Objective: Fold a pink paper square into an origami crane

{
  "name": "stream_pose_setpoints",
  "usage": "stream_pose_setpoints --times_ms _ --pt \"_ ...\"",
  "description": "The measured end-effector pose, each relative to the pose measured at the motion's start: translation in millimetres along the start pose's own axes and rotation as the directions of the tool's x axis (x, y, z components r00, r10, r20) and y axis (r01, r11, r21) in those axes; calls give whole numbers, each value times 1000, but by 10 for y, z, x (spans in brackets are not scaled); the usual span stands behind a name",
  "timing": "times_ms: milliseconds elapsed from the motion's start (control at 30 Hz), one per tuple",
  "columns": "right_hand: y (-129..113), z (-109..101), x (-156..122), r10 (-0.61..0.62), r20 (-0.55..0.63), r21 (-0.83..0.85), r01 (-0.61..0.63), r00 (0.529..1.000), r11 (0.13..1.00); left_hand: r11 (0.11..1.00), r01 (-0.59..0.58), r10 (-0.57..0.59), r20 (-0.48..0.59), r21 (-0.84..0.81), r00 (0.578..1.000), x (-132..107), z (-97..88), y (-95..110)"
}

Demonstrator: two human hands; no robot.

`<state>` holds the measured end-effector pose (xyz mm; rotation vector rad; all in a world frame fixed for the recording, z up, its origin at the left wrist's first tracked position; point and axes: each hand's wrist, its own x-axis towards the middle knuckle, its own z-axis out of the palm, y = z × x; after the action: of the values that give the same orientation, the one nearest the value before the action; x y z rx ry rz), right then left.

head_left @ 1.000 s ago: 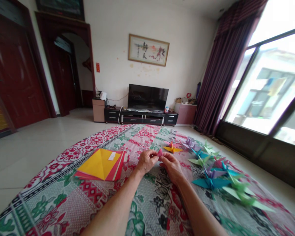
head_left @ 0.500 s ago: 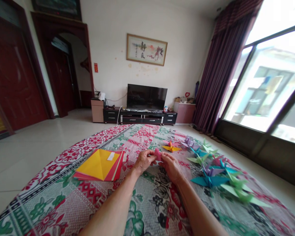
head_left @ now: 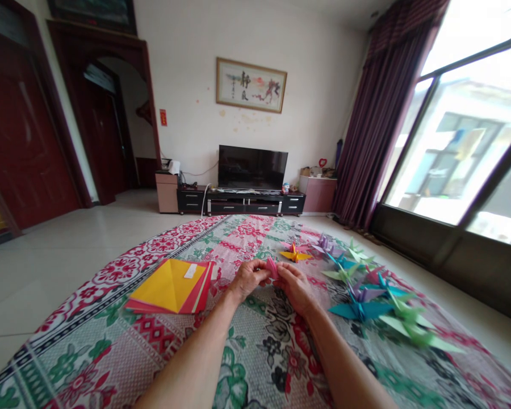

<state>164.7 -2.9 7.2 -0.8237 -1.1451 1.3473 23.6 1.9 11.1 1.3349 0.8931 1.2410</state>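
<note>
A small piece of folded pink paper (head_left: pixel 272 268) is held up between my two hands, over the patterned cloth. My left hand (head_left: pixel 250 279) pinches its left side between thumb and fingers. On the opposite side, the fingers of my right hand (head_left: pixel 295 284) are closed on it too. Its exact folds are too small to make out. Just beyond my right hand sits a yellow paper crane (head_left: pixel 296 255) with its wings spread. Left of my left hand lies a stack of square paper (head_left: pixel 166 287), a creased yellow sheet on top and red sheets below.
Several folded cranes in blue (head_left: pixel 360 309), green (head_left: pixel 417 326) and purple (head_left: pixel 326 244) crowd the right side of the table. A floral tablecloth (head_left: pixel 162 369) covers the round table. Farther off, a television (head_left: pixel 253 168) stands on a low black cabinet (head_left: pixel 244 203).
Both hands stay in nearly the same place, still pinching the pink paper, which has turned slightly. The whole view has shifted a little.
</note>
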Motion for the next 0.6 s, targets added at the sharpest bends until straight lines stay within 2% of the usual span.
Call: stream_pose_setpoints --times_ms 100,200,300,467,600 --pt "19 36 12 -137 -72 -132 126 988 983 1000 -16 16 14 11 1000 -9 2 15" --pt "11 79 9 -236 -57 -214 219 970 952 999 -25 25 18 28 1000 -8 2 16" --pt "-6 98 3 -241 -24 -195 232 970 953 999 -36 35 20 30 999 1 -3 0" --pt "6 69 5 -167 11 -151 166 986 974 999 -44 43 41 26 998 6 -10 -15" --pt "18 58 6 -163 21 -156 164 986 974 999 -46 45 38 28 998 -1 3 -3"
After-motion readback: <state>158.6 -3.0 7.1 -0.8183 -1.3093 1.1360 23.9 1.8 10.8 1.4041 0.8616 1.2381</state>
